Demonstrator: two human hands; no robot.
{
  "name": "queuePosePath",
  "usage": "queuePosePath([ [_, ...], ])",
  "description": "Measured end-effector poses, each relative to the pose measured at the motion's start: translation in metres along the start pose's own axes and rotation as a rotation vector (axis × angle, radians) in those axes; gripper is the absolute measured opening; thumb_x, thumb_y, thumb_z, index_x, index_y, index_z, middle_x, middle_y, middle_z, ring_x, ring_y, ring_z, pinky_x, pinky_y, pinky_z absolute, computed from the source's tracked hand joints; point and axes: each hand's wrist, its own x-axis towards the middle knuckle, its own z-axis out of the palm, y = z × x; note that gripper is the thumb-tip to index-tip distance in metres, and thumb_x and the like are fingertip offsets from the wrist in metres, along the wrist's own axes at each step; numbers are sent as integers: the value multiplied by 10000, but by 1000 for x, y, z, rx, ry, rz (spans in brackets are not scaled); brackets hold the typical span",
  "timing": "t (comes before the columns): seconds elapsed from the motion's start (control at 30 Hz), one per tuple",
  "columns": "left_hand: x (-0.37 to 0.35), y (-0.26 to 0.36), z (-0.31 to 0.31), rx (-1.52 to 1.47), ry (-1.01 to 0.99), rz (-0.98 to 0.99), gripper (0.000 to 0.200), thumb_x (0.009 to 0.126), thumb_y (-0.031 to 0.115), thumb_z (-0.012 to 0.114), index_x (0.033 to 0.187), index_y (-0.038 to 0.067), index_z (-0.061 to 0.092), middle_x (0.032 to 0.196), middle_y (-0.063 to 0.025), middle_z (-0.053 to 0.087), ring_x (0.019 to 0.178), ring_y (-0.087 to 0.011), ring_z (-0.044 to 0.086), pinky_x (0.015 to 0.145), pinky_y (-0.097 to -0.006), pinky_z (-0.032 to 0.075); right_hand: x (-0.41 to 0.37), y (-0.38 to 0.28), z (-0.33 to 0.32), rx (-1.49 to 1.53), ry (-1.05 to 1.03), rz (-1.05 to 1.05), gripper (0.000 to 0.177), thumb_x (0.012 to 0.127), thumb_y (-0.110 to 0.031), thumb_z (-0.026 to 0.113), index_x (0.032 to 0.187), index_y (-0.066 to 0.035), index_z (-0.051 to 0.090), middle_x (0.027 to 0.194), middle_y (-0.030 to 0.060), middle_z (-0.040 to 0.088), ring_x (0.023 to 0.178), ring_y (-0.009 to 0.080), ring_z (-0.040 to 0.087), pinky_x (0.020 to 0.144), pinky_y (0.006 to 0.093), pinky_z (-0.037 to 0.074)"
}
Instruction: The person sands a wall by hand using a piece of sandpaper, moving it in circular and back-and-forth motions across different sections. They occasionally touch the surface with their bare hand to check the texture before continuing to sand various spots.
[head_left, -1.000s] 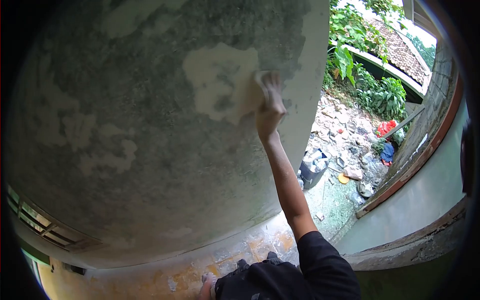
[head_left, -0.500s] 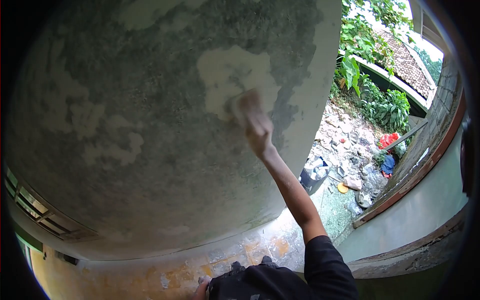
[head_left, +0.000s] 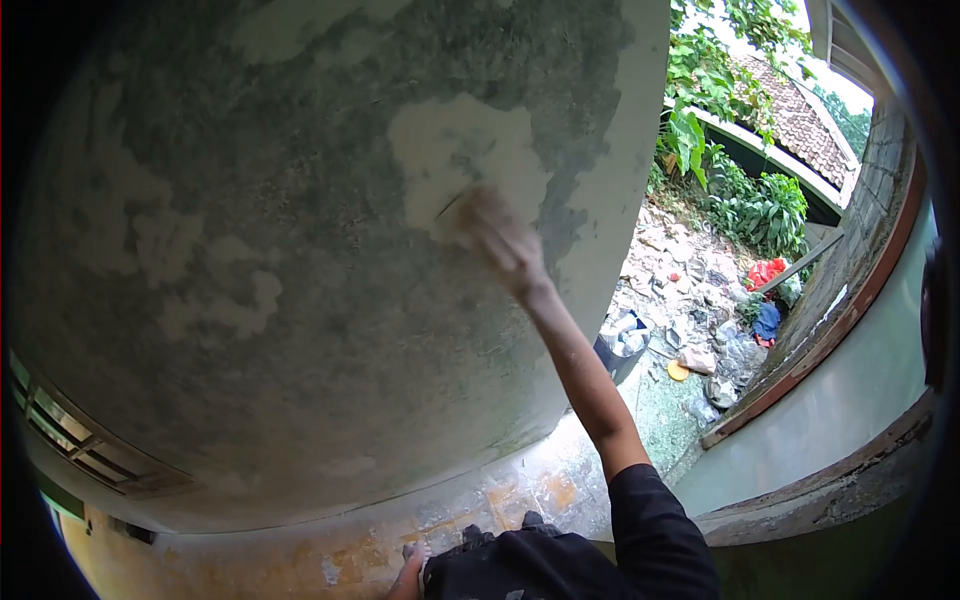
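My right hand (head_left: 497, 235) is raised against the grey wall (head_left: 330, 370), at the lower part of a pale patch (head_left: 425, 150). Its fingers are smeared by motion. A thin dark edge shows just left of the fingertips, apparently a sheet of sandpaper (head_left: 450, 205) pressed to the wall under them. My left hand (head_left: 408, 574) is low at the bottom edge of the view, beside the dark shirt (head_left: 510, 565). Only part of it shows, and I cannot make out its fingers or anything in them.
More pale patches (head_left: 165, 245) mark the wall at left, above a slatted window or vent (head_left: 90, 445). Stained floor (head_left: 350, 550) runs along its base. On the right, a dark bucket (head_left: 622, 350) stands by rubble (head_left: 690, 280), near a low wall (head_left: 840, 300) with plants behind.
My right hand has shifted slightly left and down over the pale patch. My left hand has come a little further up into view. The whole view has shifted slightly.
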Motion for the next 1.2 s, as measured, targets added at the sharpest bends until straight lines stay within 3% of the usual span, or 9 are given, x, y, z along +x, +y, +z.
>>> queuePosePath([
  [0.07,-1,9,-6,-110,-76,-4,200,858,146,569,949,8,681,870,-191,718,727,-284,699,562,-393,537,0,40,-15,-134,58,230,335,793,45,629,1114,-24,697,1265,186,644,1187,317,627,962,346,549],
  [0.1,3,8,-12,-215,-152,-13,197,857,139,563,934,-4,674,839,-191,710,694,-278,691,544,-380,531,6,50,-17,-184,190,468,288,801,109,544,1003,-6,712,881,136,697,743,253,685,628,367,557],
  [0.13,4,3,-18,-317,-230,-26,195,856,133,557,919,-16,667,808,-190,702,661,-271,684,526,-366,524,7,46,-13,-181,187,469,288,801,109,544,1003,-6,712,881,136,697,743,253,685,628,367,557],
  [0.23,4,-14,-17,-509,-400,-69,196,853,119,545,889,-39,654,745,-190,687,595,-259,669,490,-340,511,6,22,5,-59,161,562,395,790,140,506,1102,-2,704,1129,212,686,1080,297,681,900,362,558],
  [0.4,7,-13,-4,-314,-246,-58,170,844,101,553,865,-35,653,736,-179,683,571,-242,651,474,-341,501,27,-15,-6,52,-150,-143,414,808,-12,686,1218,-65,666,1356,127,599,1226,270,603,1076,386,489],
  [0.67,8,-13,0,-40,37,-21,132,830,72,566,827,-28,651,722,-162,677,534,-215,622,449,-343,484,20,-22,11,11,136,454,419,783,-38,711,1198,-77,676,1349,141,601,1229,271,601,1058,401,503],
  [0.73,11,-13,-4,-9,88,-12,128,828,69,567,822,-27,651,720,-160,676,529,-212,618,446,-343,482,45,-48,-4,146,-156,-116,340,817,-4,688,1155,-42,685,1193,126,688,1122,281,664,944,388,577],
  [1.0,5,7,-1,37,1,27,179,828,106,580,849,-44,675,825,-208,710,613,-256,680,506,-356,524,54,4,3,-212,269,415,533,752,194,455,1167,-39,695,1283,147,646,1210,282,616,940,342,581],
  [1.2,2,-6,0,568,239,169,211,812,175,602,802,-14,697,800,-180,714,668,-237,694,599,-373,542,26,-17,1,86,-123,-153,354,839,54,656,1175,-53,683,1302,128,633,1289,260,547,1088,364,491],
])
